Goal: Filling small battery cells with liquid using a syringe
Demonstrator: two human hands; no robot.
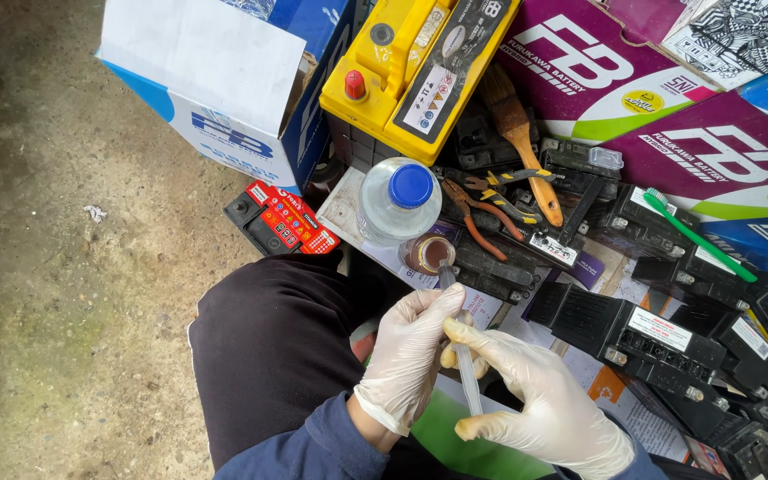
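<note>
Purple and white boxes [722, 169] are the biggest things here, far up past the right hand [540, 400]. A white and blue box [215, 80] sits far up past the left hand [406, 356]. Next to it, straight up from both hands, is a yellow battery [402, 80] with a red cap on top. Small black batteries [633, 333] lie in a pile just beside the right hand and above it. A red and black battery [279, 220] lies on the ground, up and to the outer side of the left hand.

A clear bottle [397, 203] with a blue cap stands a little way above the left hand. A wooden brush [517, 133] lies higher up, past the bottle. Pliers [486, 209] with orange handles lie just under the brush. A green toothbrush [695, 236] lies well above the right hand.

Both hands wear thin white gloves. They are close together and touch. The left hand's fingers are curled around the top part of a clear syringe [464, 356]. The right hand's fingers and thumb are wrapped around its lower part. The syringe is between the two hands. Its tip points up at a small brown cup [428, 253] just above the left hand. I cannot tell if the tip touches the cup.
</note>
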